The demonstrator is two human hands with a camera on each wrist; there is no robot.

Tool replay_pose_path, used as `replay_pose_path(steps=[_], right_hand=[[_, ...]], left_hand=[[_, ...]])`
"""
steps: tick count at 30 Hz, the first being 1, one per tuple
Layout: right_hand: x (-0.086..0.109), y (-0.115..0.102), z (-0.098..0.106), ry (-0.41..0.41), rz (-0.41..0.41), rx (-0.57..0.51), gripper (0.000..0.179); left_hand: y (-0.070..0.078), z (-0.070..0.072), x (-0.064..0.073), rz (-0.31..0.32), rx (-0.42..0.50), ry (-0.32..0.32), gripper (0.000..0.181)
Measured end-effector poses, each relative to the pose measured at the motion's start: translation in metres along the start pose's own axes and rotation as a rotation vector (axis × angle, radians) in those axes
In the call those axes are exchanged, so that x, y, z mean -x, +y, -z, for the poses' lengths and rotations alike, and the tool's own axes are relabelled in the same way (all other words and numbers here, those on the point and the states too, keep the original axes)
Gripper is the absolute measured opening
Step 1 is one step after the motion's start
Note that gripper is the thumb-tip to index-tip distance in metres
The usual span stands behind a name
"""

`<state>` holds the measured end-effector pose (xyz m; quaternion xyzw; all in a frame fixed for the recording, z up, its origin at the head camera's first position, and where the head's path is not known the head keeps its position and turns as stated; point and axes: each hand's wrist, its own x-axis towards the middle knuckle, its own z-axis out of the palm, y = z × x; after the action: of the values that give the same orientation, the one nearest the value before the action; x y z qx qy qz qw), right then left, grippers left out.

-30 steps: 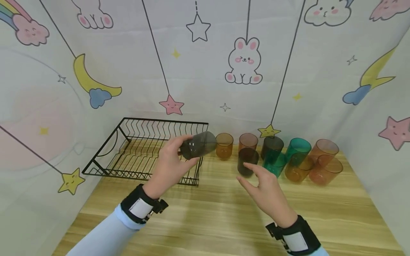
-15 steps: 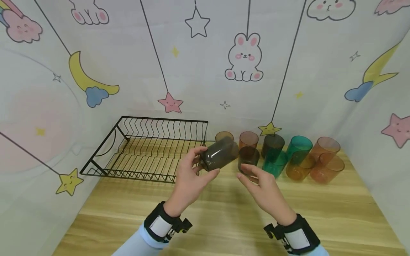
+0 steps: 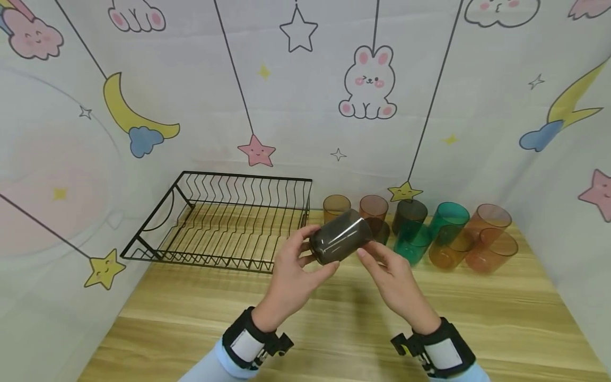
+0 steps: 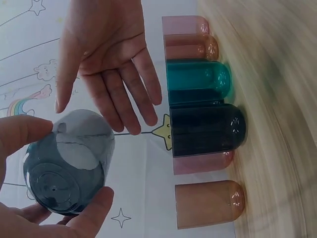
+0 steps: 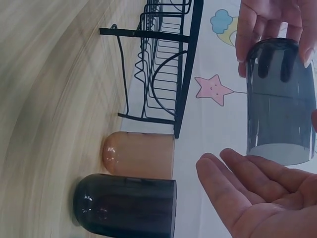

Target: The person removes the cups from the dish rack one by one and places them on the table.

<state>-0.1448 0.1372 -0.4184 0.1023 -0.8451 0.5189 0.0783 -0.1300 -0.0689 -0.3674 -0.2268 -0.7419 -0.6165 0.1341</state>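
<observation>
A dark grey see-through tumbler (image 3: pixel 341 237) is held tilted above the table, its mouth toward the right. My left hand (image 3: pixel 293 276) grips it around the base end, fingers behind and thumb in front, and the round base shows in the left wrist view. Beside the mouth is my right hand (image 3: pixel 395 276), its fingers stretched out toward the rim. In the right wrist view those fingers (image 5: pixel 262 173) lie right by the rim; I cannot tell whether they touch it. Another dark grey tumbler (image 5: pixel 129 203) stands on the table behind, mostly hidden in the head view.
A black wire dish rack (image 3: pixel 224 225) stands at the left. Amber (image 3: pixel 337 204), pink (image 3: pixel 374 206), dark grey (image 3: pixel 409 212), green (image 3: pixel 448 217) and orange (image 3: pixel 494 252) tumblers stand along the back right of the wooden table (image 3: pixel 334 339). A printed cloth (image 3: pixel 305 106) hangs behind.
My left hand has carried the dark grey tumbler from over the rack's right end rightward to my right hand. The right hand has barely moved, and its fingers are now beside the rim.
</observation>
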Motion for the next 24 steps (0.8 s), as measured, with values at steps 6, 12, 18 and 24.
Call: replay_pose_path(steps=[6, 12, 18, 24], right_hand=[[-0.001, -0.001, 0.0, 0.023, 0.045, -0.033, 0.043], [-0.001, -0.007, 0.0, 0.04, 0.108, -0.064, 0.043], [0.0, -0.012, -0.001, 0.059, 0.128, -0.127, 0.05], [-0.001, -0.019, -0.004, 0.046, 0.076, -0.194, 0.057]], left_hand=[[-0.014, -0.004, 0.003, 0.043, -0.019, -0.022, 0.067], [-0.047, -0.01, 0.006, 0.048, -0.078, -0.012, 0.073], [-0.057, -0.013, 0.009, 0.033, -0.126, -0.014, 0.073], [-0.059, -0.015, 0.01, 0.033, -0.166, -0.018, 0.074]])
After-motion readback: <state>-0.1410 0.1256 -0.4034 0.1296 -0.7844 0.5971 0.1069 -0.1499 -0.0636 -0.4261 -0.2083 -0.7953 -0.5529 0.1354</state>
